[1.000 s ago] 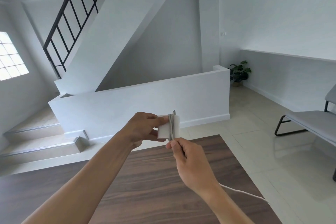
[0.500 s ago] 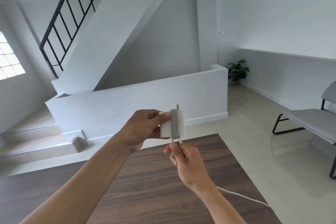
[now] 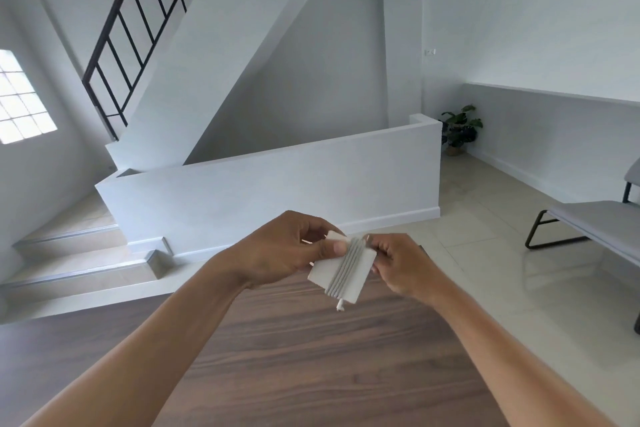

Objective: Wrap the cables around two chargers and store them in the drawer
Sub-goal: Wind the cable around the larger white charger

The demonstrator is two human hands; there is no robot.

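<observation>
View: head, looking forward and down.
Charger (image 3: pixel 322 273): white, flat, square. Held in the air over the table's far edge, between both hands, tilted with its lower corner toward the camera.
Cable (image 3: pixel 347 265): white, wound in several tight turns side by side round the charger's middle. A short free end (image 3: pixel 340 305) sticks out below the charger's near edge.
Left hand (image 3: pixel 273 253): grips the charger's left side, thumb pressed flat on its top face just beside the coils, fingers curled behind.
Right hand (image 3: pixel 401 265): fingers curled, pinching the charger's right edge. Cannot tell whether they also hold cable.
Table (image 3: pixel 311 357): dark wood grain, fills the lower frame under both forearms.
Bench (image 3: pixel 595 229): grey, black legs, on the tile floor well off the table's right edge.
Plant (image 3: pixel 460 128): potted, in the far corner.
Stairs (image 3: pixel 86 253): beyond the table's far-left corner, black railing (image 3: pixel 138 28) above.
</observation>
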